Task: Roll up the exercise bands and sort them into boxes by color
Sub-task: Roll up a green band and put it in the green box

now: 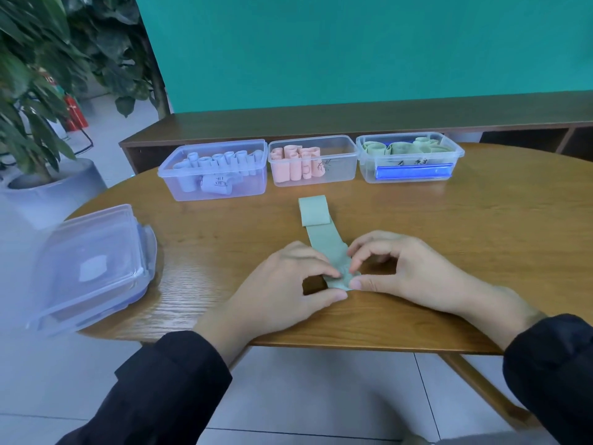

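Note:
A pale green exercise band (322,234) lies flat on the wooden table (449,239), its far end folded over. My left hand (279,290) and my right hand (407,268) both pinch its near end between thumb and fingers, where the band is crumpled into a small roll. Three clear boxes stand in a row at the back. The left box (214,168) holds several blue rolls. Pink rolls fill the middle box (313,160), and the right box (409,157) holds green rolls.
A stack of clear plastic lids (93,264) lies at the table's left edge. Beyond the table a dark wooden bench (321,123) runs along a teal wall. A potted plant (38,91) stands at the left, with a red fire extinguisher (74,112) behind it.

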Motion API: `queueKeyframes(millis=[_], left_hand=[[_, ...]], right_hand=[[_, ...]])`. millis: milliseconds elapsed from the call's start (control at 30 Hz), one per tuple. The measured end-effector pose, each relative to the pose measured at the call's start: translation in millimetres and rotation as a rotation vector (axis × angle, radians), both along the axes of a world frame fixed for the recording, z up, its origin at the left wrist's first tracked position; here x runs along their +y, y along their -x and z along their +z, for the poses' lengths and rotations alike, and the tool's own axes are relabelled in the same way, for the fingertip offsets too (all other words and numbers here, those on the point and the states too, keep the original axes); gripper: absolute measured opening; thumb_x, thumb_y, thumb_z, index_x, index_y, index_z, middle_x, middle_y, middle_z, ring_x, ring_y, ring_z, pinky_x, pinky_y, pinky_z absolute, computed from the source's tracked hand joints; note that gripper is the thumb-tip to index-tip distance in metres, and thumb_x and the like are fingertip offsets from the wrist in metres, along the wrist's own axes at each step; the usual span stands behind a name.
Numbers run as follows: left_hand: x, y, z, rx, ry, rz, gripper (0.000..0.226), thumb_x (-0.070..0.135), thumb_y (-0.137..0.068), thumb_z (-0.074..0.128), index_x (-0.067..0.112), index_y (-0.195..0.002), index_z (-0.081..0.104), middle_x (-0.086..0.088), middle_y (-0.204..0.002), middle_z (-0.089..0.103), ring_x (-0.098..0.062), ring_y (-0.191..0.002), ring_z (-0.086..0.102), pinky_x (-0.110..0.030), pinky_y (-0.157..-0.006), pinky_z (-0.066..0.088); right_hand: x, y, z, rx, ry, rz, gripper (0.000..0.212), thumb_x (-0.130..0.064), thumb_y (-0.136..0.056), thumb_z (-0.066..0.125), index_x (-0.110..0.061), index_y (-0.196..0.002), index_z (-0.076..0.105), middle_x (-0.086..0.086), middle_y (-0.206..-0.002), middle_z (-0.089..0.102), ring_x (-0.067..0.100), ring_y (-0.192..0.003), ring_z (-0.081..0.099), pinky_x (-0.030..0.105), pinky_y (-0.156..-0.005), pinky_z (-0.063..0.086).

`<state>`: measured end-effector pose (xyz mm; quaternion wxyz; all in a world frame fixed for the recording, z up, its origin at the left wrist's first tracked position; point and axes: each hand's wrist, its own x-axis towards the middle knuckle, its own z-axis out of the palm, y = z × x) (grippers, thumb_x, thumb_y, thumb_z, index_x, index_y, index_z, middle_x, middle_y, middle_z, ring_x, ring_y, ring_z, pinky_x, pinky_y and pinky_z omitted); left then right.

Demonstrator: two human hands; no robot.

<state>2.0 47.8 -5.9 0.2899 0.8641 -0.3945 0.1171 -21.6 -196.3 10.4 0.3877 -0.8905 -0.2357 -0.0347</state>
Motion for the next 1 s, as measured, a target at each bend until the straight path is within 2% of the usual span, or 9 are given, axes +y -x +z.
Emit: queueKeyframes(millis=[100, 200, 300, 433, 567, 733, 867, 933, 1000], left_hand=[[-1.0, 0.1, -1.2, -0.004, -0.036, 0.029, 0.043, 0.063, -0.086, 0.061, 0.03, -0.107, 0.078, 0.018, -0.109, 0.067, -0.004, -0.107, 0.056, -0.031, -0.094, 0.05], [-1.9, 2.3, 1.5, -0.025, -0.023, 0.046, 0.041, 0.06, -0.087, 0.063, 0.029, -0.108, 0.078, 0.017, -0.109, 0.067, -0.004, -0.107, 0.056, -0.031, -0.093, 0.051], [-2.5, 6.2, 5.1, -0.044, -0.019, 0.047, 0.032, 0.052, -0.088, 0.07, 0.029, -0.109, 0.075, 0.017, -0.106, 0.067, 0.0, -0.104, 0.058, -0.025, -0.092, 0.05], [-3.9, 10.3, 8.6, 0.021, 0.062, 0.055, 0.011, 0.035, -0.091, 0.074, 0.026, -0.097, 0.077, 0.017, -0.088, 0.068, 0.001, -0.085, 0.062, -0.012, -0.077, 0.045], [-3.4, 14.3, 11.4, 0.188, 0.156, 0.107, 0.008, 0.028, -0.091, 0.075, 0.022, -0.086, 0.079, 0.018, -0.074, 0.069, 0.003, -0.073, 0.062, -0.006, -0.067, 0.038], [-5.6, 8.6, 5.9, 0.122, 0.106, 0.195, 0.015, 0.033, -0.091, 0.074, 0.023, -0.08, 0.076, 0.011, -0.074, 0.062, -0.006, -0.074, 0.057, -0.008, -0.064, 0.035], [-8.8, 7.7, 6.2, 0.129, 0.137, 0.247, 0.007, 0.033, -0.089, 0.076, 0.028, -0.084, 0.077, 0.013, -0.08, 0.059, -0.005, -0.076, 0.057, -0.009, -0.066, 0.037], [-9.3, 7.8, 7.2, 0.137, 0.149, 0.256, 0.003, 0.031, -0.088, 0.077, 0.029, -0.086, 0.076, 0.015, -0.083, 0.057, -0.003, -0.077, 0.056, -0.007, -0.066, 0.037], [-10.2, 8.5, 8.5, 0.134, 0.15, 0.242, 0.002, 0.027, -0.088, 0.077, 0.028, -0.088, 0.075, 0.016, -0.084, 0.058, -0.002, -0.079, 0.056, -0.006, -0.068, 0.037]], right_hand=[[-0.1, -0.6, 1.3, 0.031, 0.093, 0.015, 0.02, -0.054, -0.074, 0.078, -0.04, -0.089, 0.074, -0.025, -0.118, 0.062, -0.004, -0.116, 0.056, 0.017, -0.099, 0.039], [2.8, -0.9, 1.8, -0.011, 0.107, 0.011, 0.011, -0.042, -0.082, 0.078, -0.034, -0.089, 0.076, -0.02, -0.116, 0.064, -0.005, -0.109, 0.058, 0.012, -0.093, 0.038], [6.7, -0.2, 0.9, -0.054, 0.085, 0.017, 0.008, -0.031, -0.09, 0.074, -0.023, -0.09, 0.077, -0.014, -0.112, 0.066, -0.006, -0.095, 0.06, 0.008, -0.084, 0.037], [10.6, 3.4, 2.2, -0.012, 0.06, 0.025, 0.014, -0.025, -0.096, 0.068, -0.016, -0.087, 0.076, -0.011, -0.103, 0.07, 0.001, -0.094, 0.063, 0.01, -0.082, 0.04], [13.5, 8.9, 5.5, -0.003, 0.06, 0.003, 0.019, -0.031, -0.097, 0.065, -0.021, -0.086, 0.075, -0.009, -0.094, 0.071, 0.01, -0.088, 0.065, 0.019, -0.079, 0.047], [18.7, 5.2, -0.3, -0.145, 0.052, -0.098, 0.005, -0.035, -0.091, 0.072, -0.031, -0.088, 0.072, -0.018, -0.088, 0.066, 0.009, -0.078, 0.062, 0.024, -0.073, 0.05], [15.5, 5.1, 0.1, -0.109, 0.041, -0.063, 0.014, -0.04, -0.087, 0.076, -0.032, -0.097, 0.072, -0.024, -0.09, 0.066, 0.011, -0.076, 0.062, 0.019, -0.07, 0.049], [14.4, 5.2, 0.1, -0.117, 0.076, -0.056, 0.015, -0.04, -0.086, 0.077, -0.032, -0.098, 0.072, -0.03, -0.089, 0.064, 0.012, -0.075, 0.062, 0.021, -0.069, 0.049], [13.9, 4.7, 0.4, -0.146, 0.13, -0.05, 0.017, -0.047, -0.085, 0.075, -0.035, -0.096, 0.072, -0.027, -0.093, 0.062, 0.011, -0.077, 0.061, 0.027, -0.071, 0.051]])
